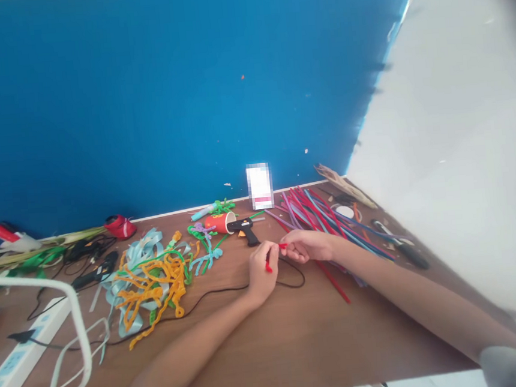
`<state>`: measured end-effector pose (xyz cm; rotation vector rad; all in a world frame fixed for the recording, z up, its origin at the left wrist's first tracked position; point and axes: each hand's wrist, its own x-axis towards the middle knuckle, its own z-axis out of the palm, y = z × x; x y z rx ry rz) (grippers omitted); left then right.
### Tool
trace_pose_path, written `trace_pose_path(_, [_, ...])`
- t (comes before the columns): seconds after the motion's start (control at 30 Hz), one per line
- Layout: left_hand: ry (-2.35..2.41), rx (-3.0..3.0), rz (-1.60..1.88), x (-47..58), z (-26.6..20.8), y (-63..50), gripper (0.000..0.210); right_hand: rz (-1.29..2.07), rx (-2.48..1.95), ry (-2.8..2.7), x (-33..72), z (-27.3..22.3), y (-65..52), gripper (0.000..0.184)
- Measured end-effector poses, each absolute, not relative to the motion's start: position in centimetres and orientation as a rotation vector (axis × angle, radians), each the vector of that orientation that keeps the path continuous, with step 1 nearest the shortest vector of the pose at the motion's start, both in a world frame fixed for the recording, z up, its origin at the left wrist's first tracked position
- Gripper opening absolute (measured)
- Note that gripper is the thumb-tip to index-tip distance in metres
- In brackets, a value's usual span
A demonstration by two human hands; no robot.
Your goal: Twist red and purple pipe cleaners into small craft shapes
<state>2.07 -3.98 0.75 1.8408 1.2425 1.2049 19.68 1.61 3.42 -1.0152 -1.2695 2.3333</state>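
Observation:
My left hand (263,271) and my right hand (305,246) meet above the middle of the brown table, fingers closed. Both pinch a short red pipe cleaner (268,266), which looks bent or twisted; its lower end pokes out below my left fingers. The part between the two hands is mostly hidden by fingertips. Just behind my left hand lies a black glue gun (247,229), its nozzle to the right, in front of a tipped red paper cup (219,223). Beside my right forearm spreads a pile of red, purple and blue pipe cleaners (307,210).
Orange twisted pipe cleaners (158,286) and pale blue ribbon (143,251) lie left. A black cord crosses the table (271,349). At far left are a white power strip (32,352) and white curved frame (81,329). A dark-handled tool (410,255) lies right, near the wall.

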Motion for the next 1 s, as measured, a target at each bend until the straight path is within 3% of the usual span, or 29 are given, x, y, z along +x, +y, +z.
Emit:
trace_pose_path(0.53, [1.17,1.895,1.239,2.1,1.0,-4.0,0.029,2.384,-0.827,-1.412,20.2,4.1,1.5,0.027])
trace_pose_path(0.87, [1.216,1.735,1.185,1.9,0.4,-3.5,0.031,2.438,-0.88,-1.156,19.6,3.2,1.8,0.041])
trace_pose_path(1.0, [1.201,1.703,1.182,1.9,0.3,-3.4,0.032,2.434,-0.813,-1.164,19.6,3.2,1.7,0.028])
